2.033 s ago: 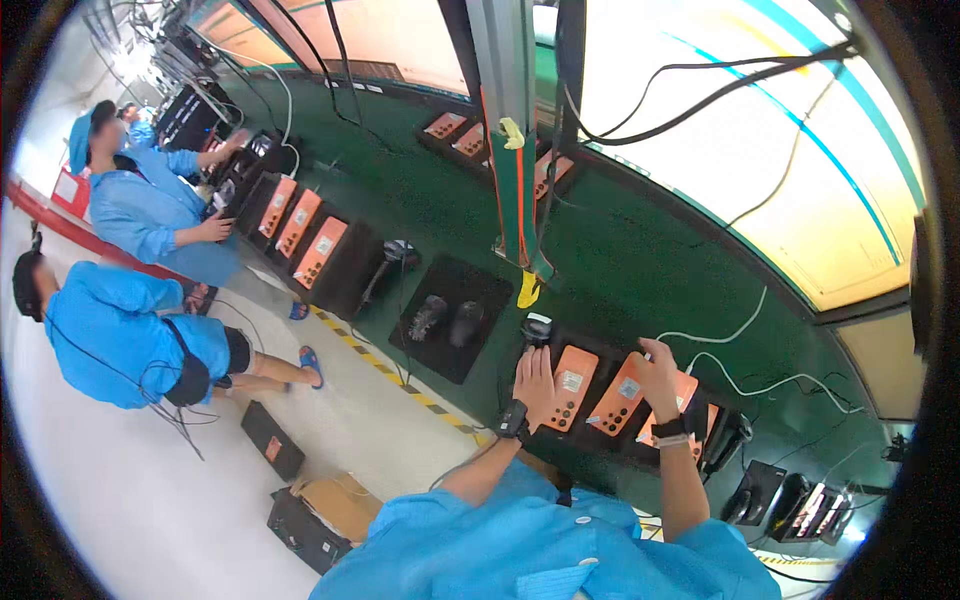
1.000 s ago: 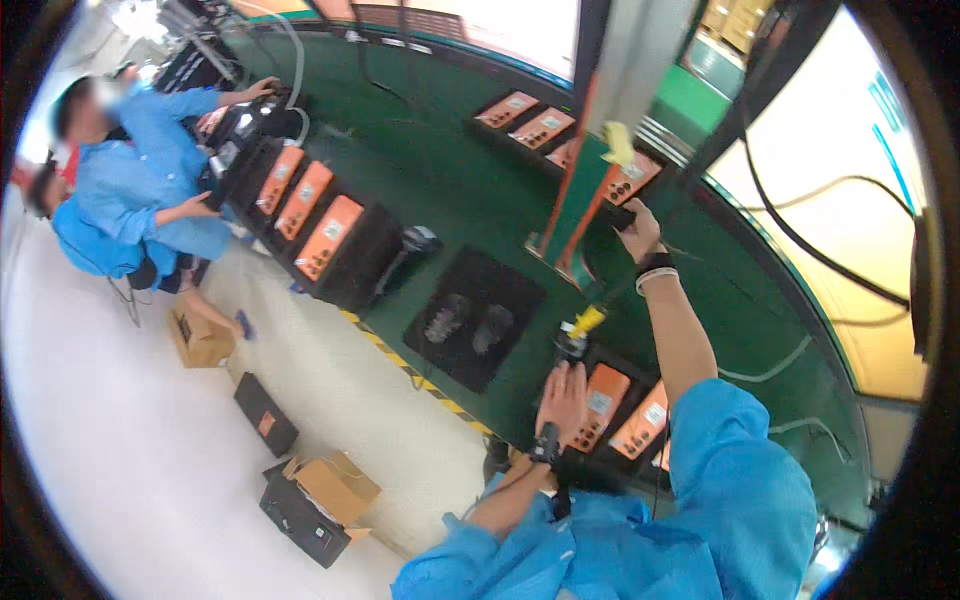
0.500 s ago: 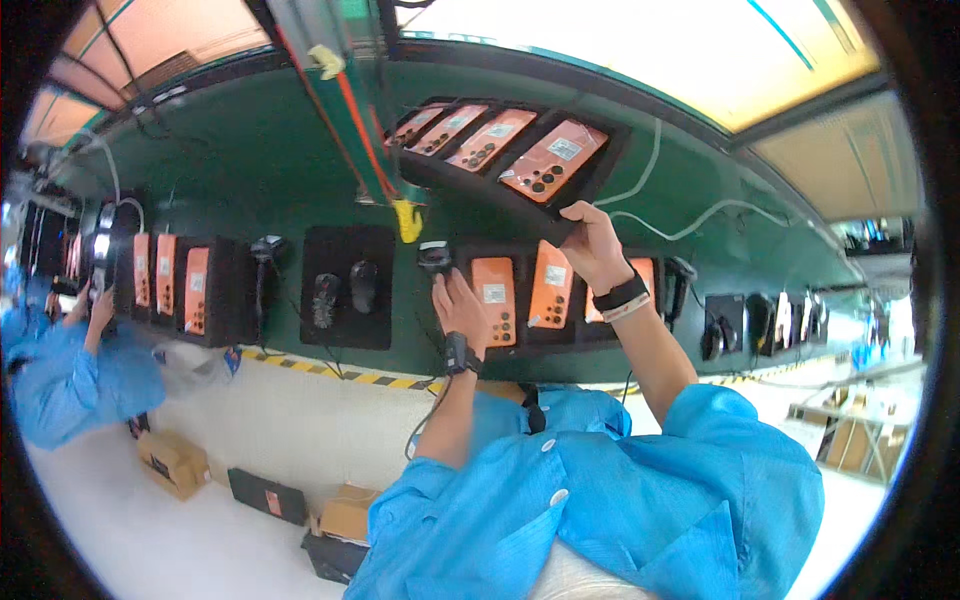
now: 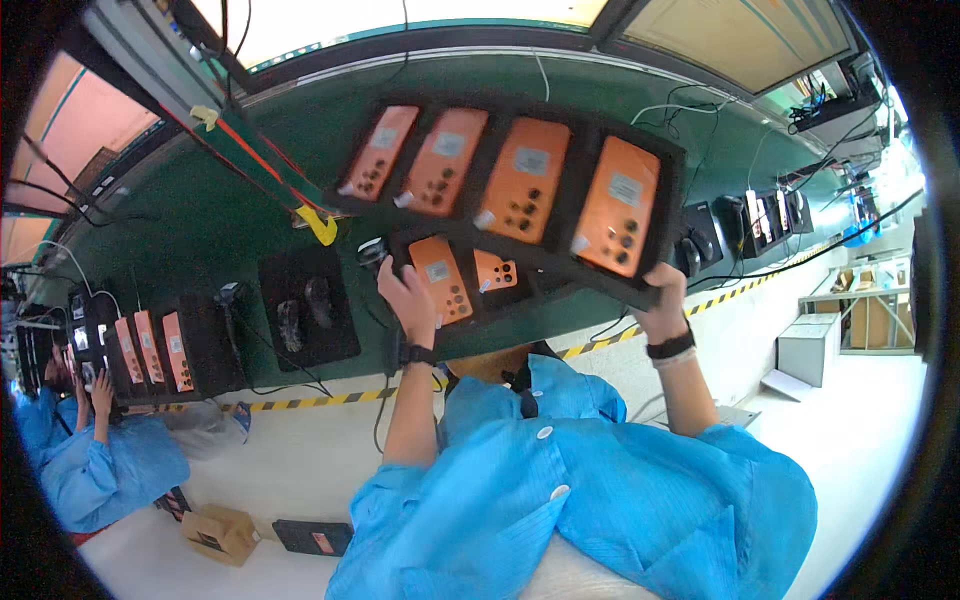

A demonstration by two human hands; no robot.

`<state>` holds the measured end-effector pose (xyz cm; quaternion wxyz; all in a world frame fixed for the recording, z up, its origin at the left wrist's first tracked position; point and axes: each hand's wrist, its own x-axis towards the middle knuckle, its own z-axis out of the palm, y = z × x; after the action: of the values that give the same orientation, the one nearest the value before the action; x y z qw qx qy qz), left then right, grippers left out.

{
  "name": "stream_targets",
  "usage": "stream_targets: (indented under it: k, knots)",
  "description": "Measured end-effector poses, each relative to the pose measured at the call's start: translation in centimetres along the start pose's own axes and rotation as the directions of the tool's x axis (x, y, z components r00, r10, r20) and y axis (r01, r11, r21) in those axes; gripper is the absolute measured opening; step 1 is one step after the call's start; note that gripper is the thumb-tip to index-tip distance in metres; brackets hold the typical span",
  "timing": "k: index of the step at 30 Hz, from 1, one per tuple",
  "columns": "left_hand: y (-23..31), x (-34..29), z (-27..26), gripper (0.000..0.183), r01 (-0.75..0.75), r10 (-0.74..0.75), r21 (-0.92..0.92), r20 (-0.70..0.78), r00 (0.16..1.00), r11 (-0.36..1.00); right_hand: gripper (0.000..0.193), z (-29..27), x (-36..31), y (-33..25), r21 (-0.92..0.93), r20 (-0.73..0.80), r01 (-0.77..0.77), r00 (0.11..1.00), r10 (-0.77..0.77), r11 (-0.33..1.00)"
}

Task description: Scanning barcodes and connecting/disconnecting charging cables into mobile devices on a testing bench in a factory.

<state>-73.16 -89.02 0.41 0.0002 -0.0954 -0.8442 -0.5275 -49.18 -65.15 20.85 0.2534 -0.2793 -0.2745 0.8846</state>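
My right hand (image 4: pixel 660 303) grips the near right corner of a black tray (image 4: pixel 669 195), raised and tilted above the bench. Several orange phones lie in its slots, camera sides up, with white labels; one is the rightmost phone (image 4: pixel 620 205). Partly hidden beneath it, a second black tray (image 4: pixel 490 306) rests on the bench; an orange phone (image 4: pixel 441 282) and part of another (image 4: pixel 495 269) show there. My left hand (image 4: pixel 411 305) has its fingers stretched out at that tray's left end, close to a black handheld scanner (image 4: pixel 372 252). It appears to hold nothing.
Left of me, a black mat (image 4: pixel 308 335) carries two dark, mouse-like devices. Beyond it are a stand-held scanner (image 4: pixel 230 293), another phone tray and a co-worker's hands (image 4: pixel 101 395). Yellow-black tape (image 4: pixel 345 399) edges the green bench. Cables run along the bench; more devices sit right.
My right hand has lifted the far tray of phones off the bench and drawn it nearer, over the lower tray. My left hand stays by the scanner. The view has turned.
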Motion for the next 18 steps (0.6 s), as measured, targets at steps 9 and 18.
stream_targets:
  k: [9, 18]
  knots:
    - [0.9, -2.1, -6.7, 0.037, 0.648, -0.382, -0.758, 0.579, 0.720, 0.073, 0.062, -15.6, 0.5, -5.1, -0.230, -0.251, -0.165, 0.962, 0.105, 0.959]
    - [0.8, -11.4, -6.0, 0.034, 0.379, -0.385, 0.180, -0.001, 0.923, 0.908, 0.051, -21.4, 10.7, -4.6, -0.963, 0.142, 0.164, 0.984, -0.111, 0.213]
